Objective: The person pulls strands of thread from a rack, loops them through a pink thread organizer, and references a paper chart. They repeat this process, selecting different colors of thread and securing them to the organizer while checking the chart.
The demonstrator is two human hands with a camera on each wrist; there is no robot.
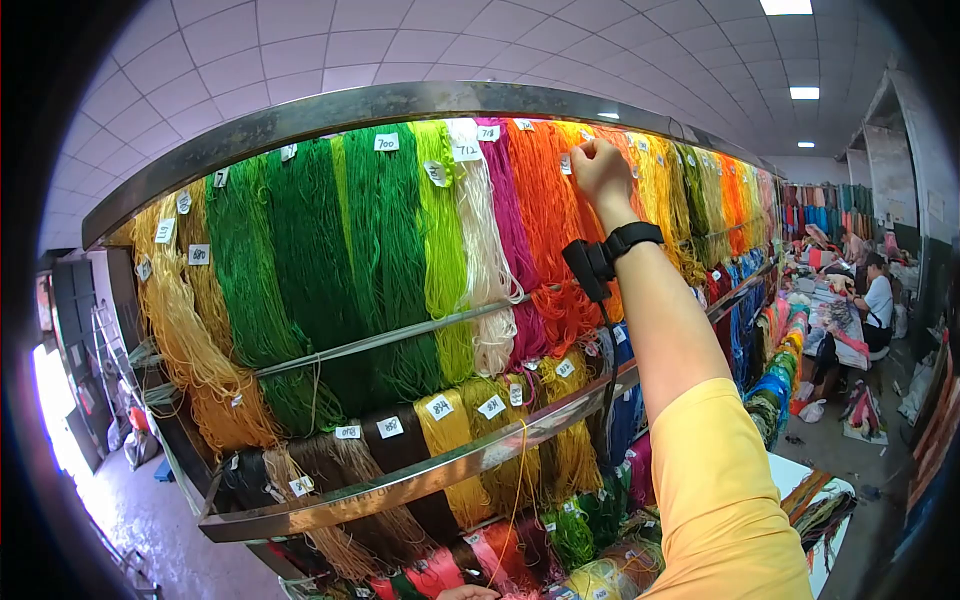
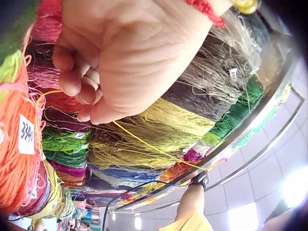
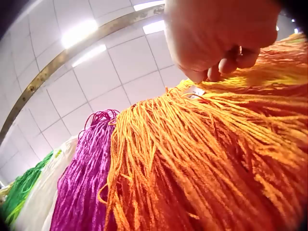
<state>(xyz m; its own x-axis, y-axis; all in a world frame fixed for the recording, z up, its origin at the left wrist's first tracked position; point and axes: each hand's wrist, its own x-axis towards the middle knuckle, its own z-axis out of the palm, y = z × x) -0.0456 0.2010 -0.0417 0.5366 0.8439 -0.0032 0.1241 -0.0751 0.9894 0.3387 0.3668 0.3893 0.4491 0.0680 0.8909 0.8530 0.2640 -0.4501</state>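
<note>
My right hand is raised at the top of the rack, beside orange skeins and yellow ones. Its fingers curl inward; whether anything is inside them is hidden. The right wrist view has this hand just above orange strands and a small white tag. Low in the head view, only part of my left hand shows. In the left wrist view the left hand pinches a thin yellow thread with curled fingers. The thread slants to a metal rail.
A long metal rack carries several rows of numbered skeins, with a middle rail across the front. A dark cable hangs from my right wrist. At the right, a seated person is beside a piled table. A ladder stands at the left.
</note>
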